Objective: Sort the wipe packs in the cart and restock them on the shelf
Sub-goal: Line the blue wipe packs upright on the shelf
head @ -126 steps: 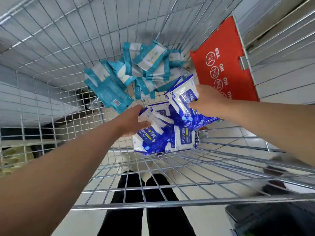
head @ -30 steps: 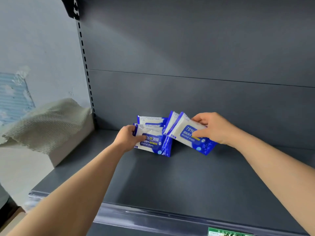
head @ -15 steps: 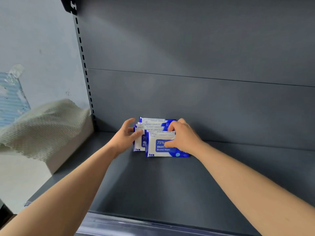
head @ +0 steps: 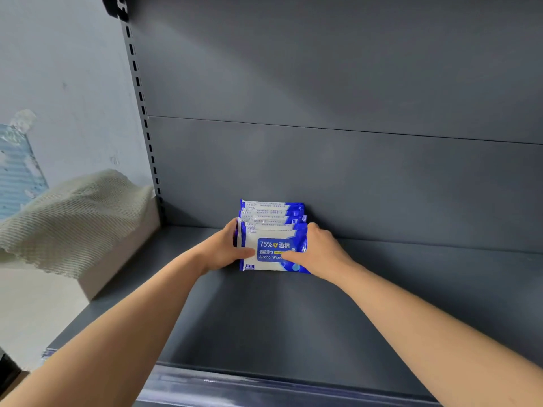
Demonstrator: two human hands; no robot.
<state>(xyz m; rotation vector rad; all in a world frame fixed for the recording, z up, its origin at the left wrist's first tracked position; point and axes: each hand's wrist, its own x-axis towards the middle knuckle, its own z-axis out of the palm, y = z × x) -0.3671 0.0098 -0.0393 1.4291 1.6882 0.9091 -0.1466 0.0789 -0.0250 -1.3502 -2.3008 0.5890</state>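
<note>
Standing on edge in a tight row, the blue-and-white wipe packs (head: 273,239) sit at the 12 o'clock side of the dark grey shelf (head: 264,318), close to its back panel; whether they touch it I cannot tell. The front pack reads "75% 酒精", "酒精湿巾" and "Alcohol Wipe", with the end of the word covered by a thumb. The small print along the top edges is too fine to read. The left hand (head: 223,251) grasps the row from 9 o'clock, thumb on the front face. The right hand (head: 320,254) grasps it from 3 o'clock, thumb across the label's lower corner. At 9 o'clock of the view, a pale woven cloth (head: 73,215) drapes over a white box (head: 117,259) beside the slotted upright (head: 144,113).
</note>
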